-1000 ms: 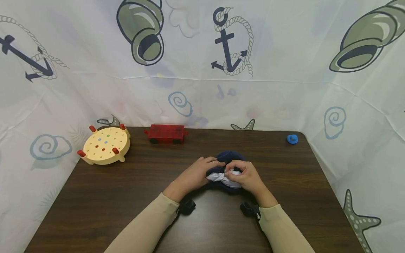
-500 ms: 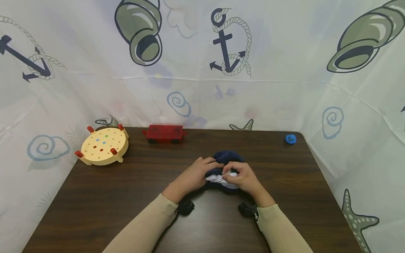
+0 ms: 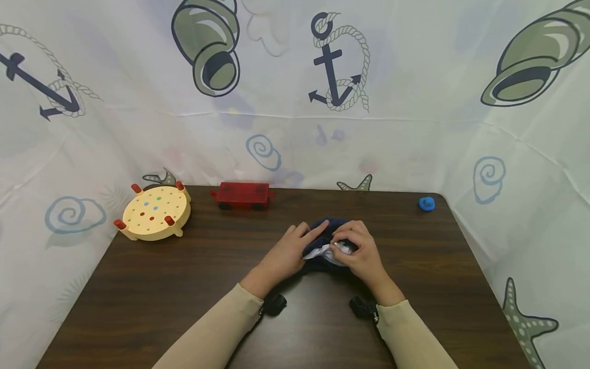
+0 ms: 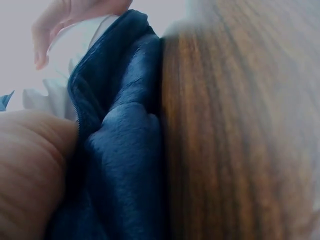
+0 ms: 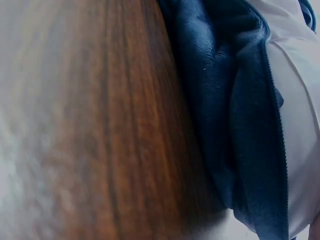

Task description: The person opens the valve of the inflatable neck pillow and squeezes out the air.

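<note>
A navy plush cover (image 3: 328,267) with an open zipper lies in front of me on the table, a neck pillow by its curved look. White inner fabric (image 3: 319,252) bulges through the zipper gap. On its left side my left hand (image 3: 287,255) holds the cover, index finger stretched along the far edge, thumb near the zipper. My right hand (image 3: 364,254) pinches the white fabric with thumb and fingers. In the left wrist view the zipper teeth run beside the white fabric (image 4: 47,95). The right wrist view shows the cover (image 5: 250,125) against the table.
The dark wooden table (image 3: 207,307) holds a round yellow toy with red pegs (image 3: 154,212) at back left, a red toy wagon (image 3: 243,195) at the back, and a small blue object (image 3: 426,203) at back right. A patterned white cloth (image 3: 286,92) hangs behind.
My left hand's index finger has stretched out farther along the cover's far edge. The right hand has risen slightly, its fingers still pinching. Less of the navy cover shows at the far side.
</note>
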`<state>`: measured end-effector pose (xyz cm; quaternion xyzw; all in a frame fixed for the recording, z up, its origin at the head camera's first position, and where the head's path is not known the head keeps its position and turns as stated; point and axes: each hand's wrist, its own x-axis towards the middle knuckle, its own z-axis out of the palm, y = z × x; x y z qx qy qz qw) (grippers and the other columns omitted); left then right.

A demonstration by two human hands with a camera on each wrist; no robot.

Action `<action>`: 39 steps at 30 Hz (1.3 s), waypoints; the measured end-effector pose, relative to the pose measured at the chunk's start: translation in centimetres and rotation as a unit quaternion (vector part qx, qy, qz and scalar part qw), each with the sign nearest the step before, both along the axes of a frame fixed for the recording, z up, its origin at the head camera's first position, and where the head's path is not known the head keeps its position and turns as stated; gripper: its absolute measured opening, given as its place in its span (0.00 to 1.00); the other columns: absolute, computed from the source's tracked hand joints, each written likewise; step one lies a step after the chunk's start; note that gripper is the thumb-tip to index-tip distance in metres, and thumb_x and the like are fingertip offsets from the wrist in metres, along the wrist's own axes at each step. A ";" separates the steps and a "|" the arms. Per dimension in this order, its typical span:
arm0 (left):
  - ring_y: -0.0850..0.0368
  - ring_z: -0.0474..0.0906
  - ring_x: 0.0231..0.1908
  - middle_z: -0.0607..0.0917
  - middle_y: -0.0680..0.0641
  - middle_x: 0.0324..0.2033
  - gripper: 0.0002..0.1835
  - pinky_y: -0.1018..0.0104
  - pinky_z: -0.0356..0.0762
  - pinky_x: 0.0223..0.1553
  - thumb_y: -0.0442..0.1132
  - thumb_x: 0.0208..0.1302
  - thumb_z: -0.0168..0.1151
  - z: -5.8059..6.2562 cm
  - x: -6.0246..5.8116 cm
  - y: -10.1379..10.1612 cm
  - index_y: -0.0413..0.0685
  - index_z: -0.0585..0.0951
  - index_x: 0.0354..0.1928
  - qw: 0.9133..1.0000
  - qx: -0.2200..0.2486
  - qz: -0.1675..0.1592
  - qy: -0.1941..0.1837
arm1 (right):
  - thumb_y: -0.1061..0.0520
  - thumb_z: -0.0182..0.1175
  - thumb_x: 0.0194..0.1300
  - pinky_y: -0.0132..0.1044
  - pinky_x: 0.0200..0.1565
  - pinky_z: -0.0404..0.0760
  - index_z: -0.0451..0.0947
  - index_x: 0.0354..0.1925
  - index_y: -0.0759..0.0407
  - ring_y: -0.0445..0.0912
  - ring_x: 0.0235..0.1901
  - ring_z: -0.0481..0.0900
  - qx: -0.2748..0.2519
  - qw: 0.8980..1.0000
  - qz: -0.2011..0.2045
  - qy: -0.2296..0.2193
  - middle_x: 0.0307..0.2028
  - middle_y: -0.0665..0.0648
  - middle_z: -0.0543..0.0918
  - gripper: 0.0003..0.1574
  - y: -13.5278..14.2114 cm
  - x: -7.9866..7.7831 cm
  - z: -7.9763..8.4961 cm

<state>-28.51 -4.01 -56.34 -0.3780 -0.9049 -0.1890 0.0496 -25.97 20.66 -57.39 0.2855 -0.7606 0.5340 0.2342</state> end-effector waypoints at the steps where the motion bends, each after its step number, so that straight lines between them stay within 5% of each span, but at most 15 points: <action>1: 0.55 0.66 0.47 0.74 0.51 0.55 0.59 0.63 0.81 0.47 0.31 0.64 0.78 0.1 0.0 0.0 0.75 0.55 0.88 1.000 -0.002 0.001 0.001 | 0.70 0.79 0.56 0.34 0.67 0.74 0.90 0.40 0.50 0.55 0.57 0.80 0.003 1.000 0.001 -0.001 0.48 0.57 0.89 0.18 0.1 0.0 0.1; 7: 0.47 0.71 0.61 0.74 0.47 0.68 0.46 0.56 0.86 0.57 0.30 0.62 0.79 0.2 -0.1 -0.1 0.67 0.73 0.79 0.999 0.010 0.001 -0.032 | 0.71 0.76 0.62 0.33 0.74 0.73 0.88 0.41 0.53 0.60 0.66 0.81 -0.019 0.994 0.048 -0.096 0.55 0.62 0.89 0.16 0.2 0.0 -0.4; 10: 0.41 0.71 0.67 0.62 0.47 0.83 0.44 0.52 0.87 0.58 0.29 0.60 0.80 0.1 -0.2 -0.2 0.65 0.76 0.77 0.999 0.015 0.002 -0.042 | 0.71 0.75 0.64 0.30 0.72 0.74 0.88 0.42 0.54 0.58 0.63 0.83 -0.025 0.990 0.055 -0.124 0.54 0.62 0.89 0.14 0.1 -0.2 -1.0; 13: 0.42 0.73 0.63 0.53 0.50 0.88 0.42 0.52 0.86 0.57 0.28 0.59 0.80 -0.1 -0.3 -0.3 0.63 0.78 0.74 0.999 0.020 -0.006 -0.042 | 0.70 0.75 0.65 0.29 0.70 0.74 0.88 0.42 0.55 0.57 0.60 0.84 -0.028 0.989 0.055 -0.137 0.52 0.62 0.89 0.12 0.1 -0.3 -1.3; 17: 0.46 0.75 0.56 0.61 0.51 0.86 0.41 0.55 0.85 0.56 0.28 0.59 0.80 -0.2 -0.6 -0.3 0.64 0.78 0.72 0.999 0.022 -0.012 -0.045 | 0.68 0.76 0.65 0.29 0.69 0.76 0.88 0.41 0.55 0.56 0.59 0.85 -0.031 0.987 0.052 -0.148 0.50 0.62 0.90 0.11 0.0 -0.3 -1.4; 22: 0.45 0.75 0.61 0.68 0.50 0.82 0.41 0.53 0.84 0.59 0.29 0.60 0.80 -0.4 -0.8 -0.3 0.65 0.78 0.73 0.999 0.008 -0.014 -0.049 | 0.67 0.77 0.65 0.28 0.67 0.77 0.88 0.40 0.55 0.55 0.59 0.86 -0.033 0.985 0.048 -0.165 0.51 0.63 0.90 0.10 -0.1 -0.1 -1.4; 30: 0.40 0.76 0.67 0.71 0.49 0.81 0.41 0.30 0.74 0.70 0.29 0.60 0.81 -0.3 -0.7 -0.2 0.61 0.78 0.73 0.999 -0.004 -0.022 -0.045 | 0.67 0.76 0.66 0.28 0.63 0.79 0.88 0.40 0.57 0.50 0.57 0.86 -0.038 0.979 0.051 -0.193 0.51 0.63 0.91 0.09 0.0 0.0 -1.6; 35: 0.44 0.76 0.67 0.70 0.50 0.81 0.40 0.48 0.81 0.68 0.29 0.61 0.79 -0.2 -0.6 -0.2 0.61 0.78 0.74 0.998 -0.002 -0.019 -0.054 | 0.66 0.76 0.66 0.29 0.63 0.79 0.88 0.41 0.56 0.50 0.57 0.86 -0.033 0.978 0.047 -0.200 0.51 0.62 0.91 0.08 0.0 -0.1 -1.7; 39: 0.45 0.76 0.66 0.71 0.50 0.80 0.39 0.50 0.82 0.66 0.28 0.61 0.78 -0.2 -0.6 -0.3 0.61 0.78 0.73 0.998 0.004 -0.020 -0.056 | 0.65 0.76 0.66 0.29 0.64 0.78 0.89 0.40 0.54 0.48 0.57 0.86 -0.027 0.976 0.044 -0.211 0.51 0.61 0.91 0.08 0.0 -0.1 -1.5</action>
